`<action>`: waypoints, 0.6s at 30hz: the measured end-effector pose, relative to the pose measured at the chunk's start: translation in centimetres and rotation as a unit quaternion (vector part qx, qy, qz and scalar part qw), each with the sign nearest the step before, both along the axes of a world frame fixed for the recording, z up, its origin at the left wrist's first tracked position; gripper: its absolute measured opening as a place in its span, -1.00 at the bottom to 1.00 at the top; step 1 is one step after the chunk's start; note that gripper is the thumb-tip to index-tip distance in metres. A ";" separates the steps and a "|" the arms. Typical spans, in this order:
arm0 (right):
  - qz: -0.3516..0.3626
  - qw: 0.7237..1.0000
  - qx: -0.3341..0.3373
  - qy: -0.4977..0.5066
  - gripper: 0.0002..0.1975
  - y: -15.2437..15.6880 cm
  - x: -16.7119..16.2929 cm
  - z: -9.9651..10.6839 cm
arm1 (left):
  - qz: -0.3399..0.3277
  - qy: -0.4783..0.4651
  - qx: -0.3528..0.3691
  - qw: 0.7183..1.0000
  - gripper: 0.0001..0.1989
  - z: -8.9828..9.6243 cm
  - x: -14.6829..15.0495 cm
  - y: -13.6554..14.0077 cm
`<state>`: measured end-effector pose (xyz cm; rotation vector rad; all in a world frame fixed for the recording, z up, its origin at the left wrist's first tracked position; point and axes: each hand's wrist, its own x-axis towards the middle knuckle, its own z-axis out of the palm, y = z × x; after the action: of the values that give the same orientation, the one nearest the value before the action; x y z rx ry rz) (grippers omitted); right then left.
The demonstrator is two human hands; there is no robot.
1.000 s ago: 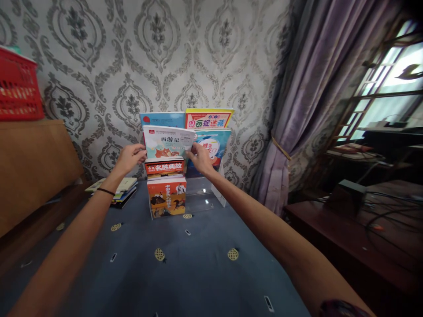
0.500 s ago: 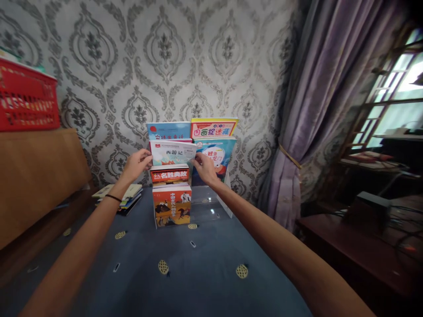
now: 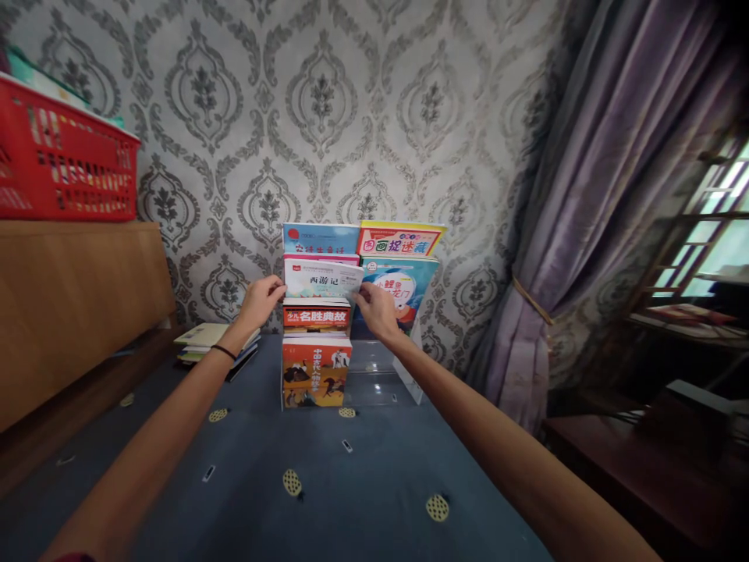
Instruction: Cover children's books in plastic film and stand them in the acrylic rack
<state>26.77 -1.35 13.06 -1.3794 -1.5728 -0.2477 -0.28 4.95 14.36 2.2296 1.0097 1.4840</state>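
Note:
My left hand [image 3: 261, 303] pinches the left edge of a white-topped book [image 3: 321, 281], and my right hand [image 3: 378, 309] grips its right edge. The book stands in a clear tiered book rack [image 3: 374, 390], in front of a blue book [image 3: 319, 238] and behind an orange-red book [image 3: 319, 318]. Lowest at the front is an orange book [image 3: 316, 371] with dark figures. On the right side of the rack stand a yellow-edged book [image 3: 403, 238] and, lower, a teal book [image 3: 418, 277], partly hidden by my right hand.
A stack of books [image 3: 204, 342] lies left of the rack on the dark blue cloth [image 3: 363, 499]. A red basket [image 3: 87, 164] sits on a wooden cabinet [image 3: 82, 312] at left. A purple curtain [image 3: 562, 218] hangs at right, beside a dark red table [image 3: 620, 460].
The view has shifted, so the rack appears farther right. The white-topped book sits a little lower against the book behind it, with both hands still on its edges.

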 end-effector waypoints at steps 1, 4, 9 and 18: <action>0.000 1.000 0.002 0.002 -0.90 0.0 0.0 0.0 | -0.001 -0.007 -0.004 1.000 -0.78 0.0 0.1 -0.1; 0.002 1.000 0.009 0.026 -0.91 -0.2 -0.2 -0.1 | -0.012 -0.025 -0.017 0.999 -0.76 -0.1 0.2 -0.2; -0.006 0.997 0.024 0.066 -0.87 -0.6 -0.5 -0.4 | -0.020 -0.032 -0.028 0.999 -0.75 -0.2 0.2 -0.2; -0.029 0.998 0.033 0.037 -0.85 -0.3 -0.5 0.0 | -0.031 -0.036 -0.031 0.998 -0.75 -0.6 0.1 -0.1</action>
<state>26.26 -1.66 13.11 -1.3687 -1.4521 -0.2778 -0.16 4.82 13.80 2.1295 0.9421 1.4760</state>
